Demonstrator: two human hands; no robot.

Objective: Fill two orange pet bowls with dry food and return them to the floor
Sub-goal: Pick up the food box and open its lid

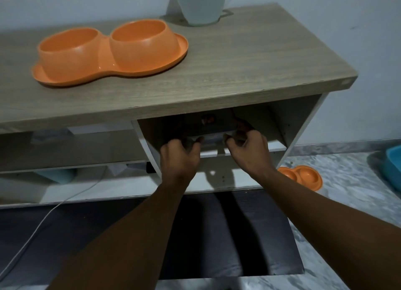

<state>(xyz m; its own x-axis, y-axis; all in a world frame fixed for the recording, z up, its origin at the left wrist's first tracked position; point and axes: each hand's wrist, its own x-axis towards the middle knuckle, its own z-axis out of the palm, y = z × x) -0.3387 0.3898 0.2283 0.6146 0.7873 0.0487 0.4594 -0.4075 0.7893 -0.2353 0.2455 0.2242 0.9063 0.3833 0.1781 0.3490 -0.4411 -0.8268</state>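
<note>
Bowls first: the orange double bowl (108, 53) sits on the wooden table (238, 57), and both cups look empty. A second orange bowl (301, 176) waits on the floor (347, 181) near the table's right leg. So no food has gone in, and nearly all the job is left.

Both arms reach into the shelf (275, 146) under the table top. The left hand (180, 153) and right hand (249, 150) have their fingers curled around a dark thing (208, 124), maybe the food bag, but it is too dim to tell.

Nearby stand a pale vase (201, 5), a white cord (43, 220), a dark mat (217, 235) and a blue tub (393, 161). The low table top hangs over the hands
</note>
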